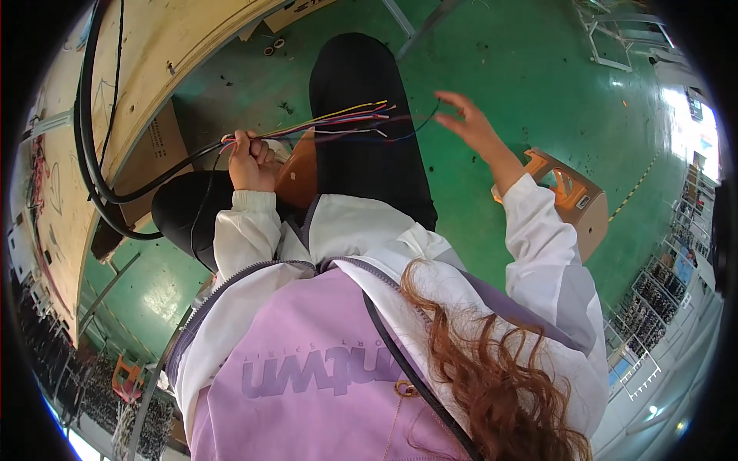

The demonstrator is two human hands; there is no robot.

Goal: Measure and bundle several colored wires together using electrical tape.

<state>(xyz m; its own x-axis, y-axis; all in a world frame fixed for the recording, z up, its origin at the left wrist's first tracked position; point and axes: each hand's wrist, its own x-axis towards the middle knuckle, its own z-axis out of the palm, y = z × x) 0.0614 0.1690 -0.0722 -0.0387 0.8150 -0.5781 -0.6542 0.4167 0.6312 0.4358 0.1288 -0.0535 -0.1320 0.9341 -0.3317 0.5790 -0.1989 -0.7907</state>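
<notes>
My left hand [252, 160] is closed around a bundle of thin coloured wires [330, 123], at the place where they leave a thick black cable [173, 170]. Yellow, red, white, blue and dark strands fan out to the right across my dark-trousered leg. One dark thin wire [419, 131] bends away from the rest, up toward my right hand [469, 127]. The thumb and forefinger of that hand are apart, with the wire's end right at the fingertips; whether they touch it is too fine to make out.
A wooden table [142, 84] stands at the left, with the black cable looping over its edge. Beneath it is a cardboard box [157, 146]. An orange-brown plastic stool [580, 203] stands on the green floor [500, 61] at right. Racks [653, 307] line the far right.
</notes>
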